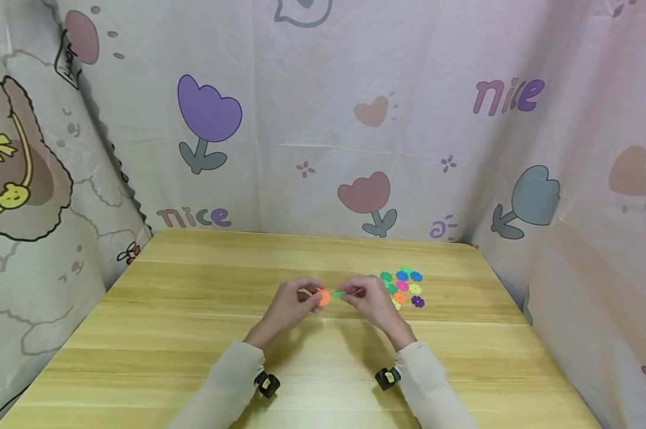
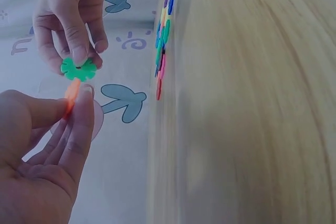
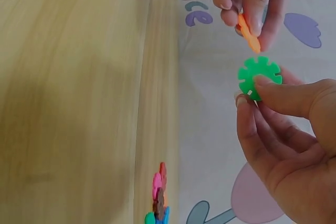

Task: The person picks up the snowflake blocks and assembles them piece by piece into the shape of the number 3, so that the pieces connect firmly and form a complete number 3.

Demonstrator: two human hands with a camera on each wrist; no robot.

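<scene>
Between thumb and fingers my left hand (image 1: pixel 293 302) pinches an orange notched plastic disc (image 1: pixel 324 297), a snowflake-style building piece. A green notched disc (image 3: pixel 259 77) of the same kind is pinched by my right hand (image 1: pixel 372 302). Both hands are raised above the table, facing each other. In the right wrist view the orange disc (image 3: pixel 249 33) is turned nearly edge-on, close to the green one's notched rim. From the left wrist view the green disc (image 2: pixel 79 69) appears right at the orange disc's (image 2: pixel 72 95) edge; whether they touch I cannot tell.
Several loose notched discs in blue, green, pink (image 1: pixel 402 286), yellow, orange and purple (image 1: pixel 418 301) lie on the wooden table (image 1: pixel 194 333), beyond and to the right of my right hand, which partly hides them. A printed curtain (image 1: pixel 312 71) hangs behind the table and at both sides.
</scene>
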